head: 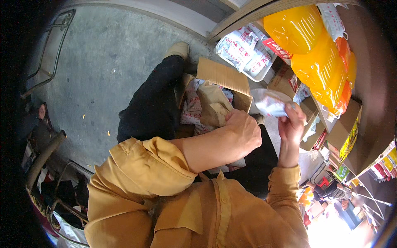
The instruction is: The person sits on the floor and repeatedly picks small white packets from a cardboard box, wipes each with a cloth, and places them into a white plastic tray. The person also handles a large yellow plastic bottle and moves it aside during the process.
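Observation:
My left hand reaches across in front of me, its fingers closed at the edge of a crumpled piece of brown paper. The paper lies over white packets with red print in an open cardboard box between my legs. Raised to the right of the box, my right hand grips a clear and white plastic packet, which is blurred. Behind the box, a white plastic tray holds several similar packets.
Large orange-yellow plastic packages are stacked on the right beside cardboard boxes. Metal-framed chairs stand at the left. A wooden edge crosses the top. Another person is in the background at lower right.

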`<state>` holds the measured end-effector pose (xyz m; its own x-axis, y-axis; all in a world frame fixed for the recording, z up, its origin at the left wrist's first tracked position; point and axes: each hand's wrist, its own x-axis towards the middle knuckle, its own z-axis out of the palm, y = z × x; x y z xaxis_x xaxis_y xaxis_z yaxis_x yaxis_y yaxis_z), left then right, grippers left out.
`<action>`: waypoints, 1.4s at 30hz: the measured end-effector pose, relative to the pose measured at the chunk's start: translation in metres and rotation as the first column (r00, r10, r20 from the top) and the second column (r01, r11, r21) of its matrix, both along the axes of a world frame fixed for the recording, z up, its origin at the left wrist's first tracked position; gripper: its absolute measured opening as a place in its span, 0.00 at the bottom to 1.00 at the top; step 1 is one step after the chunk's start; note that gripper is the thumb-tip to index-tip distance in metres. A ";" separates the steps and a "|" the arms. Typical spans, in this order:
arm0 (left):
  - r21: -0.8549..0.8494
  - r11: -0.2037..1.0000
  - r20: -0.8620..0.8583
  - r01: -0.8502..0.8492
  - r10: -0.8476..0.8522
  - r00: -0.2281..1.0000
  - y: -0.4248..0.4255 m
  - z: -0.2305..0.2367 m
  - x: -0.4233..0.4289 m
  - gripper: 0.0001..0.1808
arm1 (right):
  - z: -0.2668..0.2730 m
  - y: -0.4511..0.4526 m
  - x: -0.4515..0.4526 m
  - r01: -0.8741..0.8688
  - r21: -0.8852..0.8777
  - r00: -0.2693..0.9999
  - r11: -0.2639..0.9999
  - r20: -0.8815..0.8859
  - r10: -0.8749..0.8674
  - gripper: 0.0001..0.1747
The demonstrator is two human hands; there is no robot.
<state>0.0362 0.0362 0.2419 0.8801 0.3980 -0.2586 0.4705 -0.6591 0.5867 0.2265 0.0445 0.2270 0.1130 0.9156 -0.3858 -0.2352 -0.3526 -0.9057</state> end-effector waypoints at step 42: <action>0.105 0.993 0.080 -0.055 0.047 0.996 0.001 -0.004 -0.014 0.09 | -0.180 0.128 0.066 -0.379 -0.148 0.301 0.914 0.914 0.272 0.15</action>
